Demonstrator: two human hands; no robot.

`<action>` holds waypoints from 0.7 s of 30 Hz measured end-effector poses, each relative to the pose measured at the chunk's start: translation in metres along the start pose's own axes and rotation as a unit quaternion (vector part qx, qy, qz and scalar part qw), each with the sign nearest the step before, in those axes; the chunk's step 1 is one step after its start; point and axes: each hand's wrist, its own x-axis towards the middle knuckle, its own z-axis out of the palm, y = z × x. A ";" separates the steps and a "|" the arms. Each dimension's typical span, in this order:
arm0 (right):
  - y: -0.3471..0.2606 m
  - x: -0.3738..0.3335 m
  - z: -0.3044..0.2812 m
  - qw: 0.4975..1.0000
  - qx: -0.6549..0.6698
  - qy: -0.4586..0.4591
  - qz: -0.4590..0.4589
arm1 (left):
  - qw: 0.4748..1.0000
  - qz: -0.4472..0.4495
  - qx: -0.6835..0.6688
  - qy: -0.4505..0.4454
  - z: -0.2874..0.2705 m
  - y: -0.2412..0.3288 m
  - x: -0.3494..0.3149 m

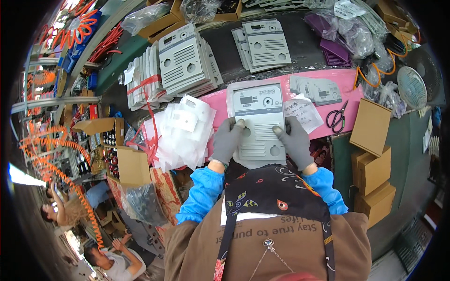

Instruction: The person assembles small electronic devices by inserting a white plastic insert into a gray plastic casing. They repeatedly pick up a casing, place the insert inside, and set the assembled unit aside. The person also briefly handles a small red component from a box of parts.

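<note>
A flat grey front panel (260, 122) with slots, round holes and a small dark window is upright in front of my chest. My left hand (227, 140), in a grey glove with the thumb tip bare, grips its left edge. The right edge is gripped by my right hand (295, 141), gloved the same way. Both thumbs press on the panel's face, while the other fingers are hidden behind it. A translucent white sheet (230, 100) shows behind the panel. Black-handled scissors (336, 118) and a handwritten paper (303, 112) lie to its right on the pink mat (215, 104).
Stacked panels (185, 61) stand at the back left, with a smaller pile (267, 44) at the back middle. White sheets (180, 136) lie left of my hands. Cardboard boxes (375, 173) stand at right. Orange coiled hoses (70, 180) hang at left, near two other people (115, 262).
</note>
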 end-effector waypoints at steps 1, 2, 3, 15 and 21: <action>-0.006 -0.003 -0.002 1.000 -0.006 -0.002 -0.023 | 0.999 -0.023 -0.037 -0.008 -0.002 0.001 -0.002; -0.009 -0.006 -0.004 0.999 -0.011 -0.004 -0.047 | 0.996 -0.046 -0.074 -0.016 -0.004 0.002 -0.004; -0.016 -0.007 -0.007 0.997 -0.014 -0.006 -0.073 | 0.992 -0.057 -0.107 -0.031 -0.006 0.005 -0.008; -0.067 0.007 -0.063 0.811 -0.085 -0.042 -0.578 | 0.863 0.010 -0.474 -0.172 -0.067 0.052 -0.073; 0.001 0.046 -0.022 0.814 -0.187 0.029 -0.549 | 0.927 0.079 -0.314 -0.190 -0.036 0.029 -0.024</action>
